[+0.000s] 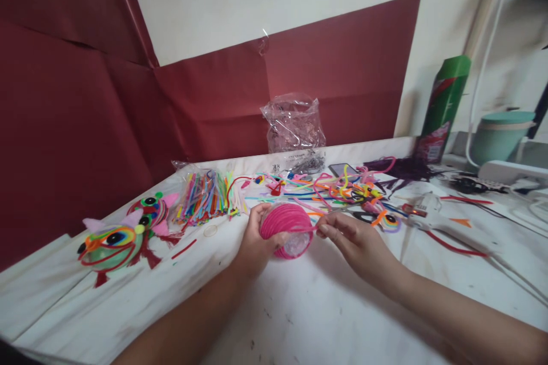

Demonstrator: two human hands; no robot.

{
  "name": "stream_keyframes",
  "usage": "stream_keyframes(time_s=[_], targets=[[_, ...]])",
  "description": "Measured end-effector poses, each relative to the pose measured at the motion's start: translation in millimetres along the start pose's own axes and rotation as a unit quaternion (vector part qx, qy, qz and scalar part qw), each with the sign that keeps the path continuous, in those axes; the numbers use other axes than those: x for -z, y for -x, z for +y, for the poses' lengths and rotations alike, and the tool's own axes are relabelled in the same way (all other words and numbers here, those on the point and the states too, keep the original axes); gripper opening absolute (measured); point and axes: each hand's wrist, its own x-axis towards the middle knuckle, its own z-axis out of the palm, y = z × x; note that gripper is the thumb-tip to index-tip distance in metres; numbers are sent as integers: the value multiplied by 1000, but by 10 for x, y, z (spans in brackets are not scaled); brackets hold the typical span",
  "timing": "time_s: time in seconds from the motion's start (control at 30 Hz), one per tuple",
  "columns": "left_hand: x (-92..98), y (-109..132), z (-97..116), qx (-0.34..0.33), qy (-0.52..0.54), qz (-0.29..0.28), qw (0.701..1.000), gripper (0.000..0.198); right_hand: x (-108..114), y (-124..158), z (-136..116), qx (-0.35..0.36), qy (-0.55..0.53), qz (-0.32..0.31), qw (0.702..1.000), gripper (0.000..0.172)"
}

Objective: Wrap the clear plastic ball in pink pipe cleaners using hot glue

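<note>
A clear round body wrapped in rows of hot-pink pipe cleaner sits in front of me, with a bare see-through patch at its lower right. My left hand is closed around its left side, the thumb lying across the front. To the right, my right hand pinches the loose end of the pink pipe cleaner and holds it out from the ball. The fingertips of that hand hide the very tip.
A bag of coloured pipe cleaners and two finished fish-like figures stand left. Behind lie scattered pipe cleaners and a clear plastic bag. On the right are a glue gun, a green spray can and a teal tub.
</note>
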Motion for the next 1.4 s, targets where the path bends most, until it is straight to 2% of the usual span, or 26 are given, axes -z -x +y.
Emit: stream_keyframes(time_s=[0.13, 0.27, 0.37, 0.47, 0.53, 0.77, 0.9, 0.97, 1.07, 1.27, 1.4], targets=[[11, -3, -5, -2, 18, -7, 1000, 58, 69, -28, -71, 26, 6, -26, 999, 34], [17, 6, -12, 0, 41, -24, 999, 59, 98, -50, -123, -49, -68, -53, 995, 47], [23, 2, -10, 9, 58, -30, 998, 58, 130, -84, -82, -93, -107, -6, 990, 49], [23, -9, 3, 19, 81, 11, 996, 56, 169, -127, 6, -107, -130, 57, 984, 51], [20, -12, 10, 19, 89, 29, 995, 55, 167, -139, 43, -116, -145, 66, 980, 51], [16, -9, -9, 5, 73, 20, 997, 58, 4, -60, -34, -126, -160, 2, 979, 51], [16, -13, -20, 0, 76, 32, 997, 57, -12, -24, -68, -132, -136, -29, 981, 54], [11, -13, -15, 12, 86, 39, 995, 56, -8, -21, -59, -123, -127, -21, 984, 56], [4, -18, -8, 23, 101, 54, 993, 54, -16, -25, -34, -103, -141, 7, 985, 49], [3, -40, -28, 32, 118, 65, 990, 55, -46, -22, -22, -124, -143, -5, 982, 44], [3, -34, -20, 33, 102, 71, 992, 54, -31, -27, -16, -125, -112, -19, 986, 49]])
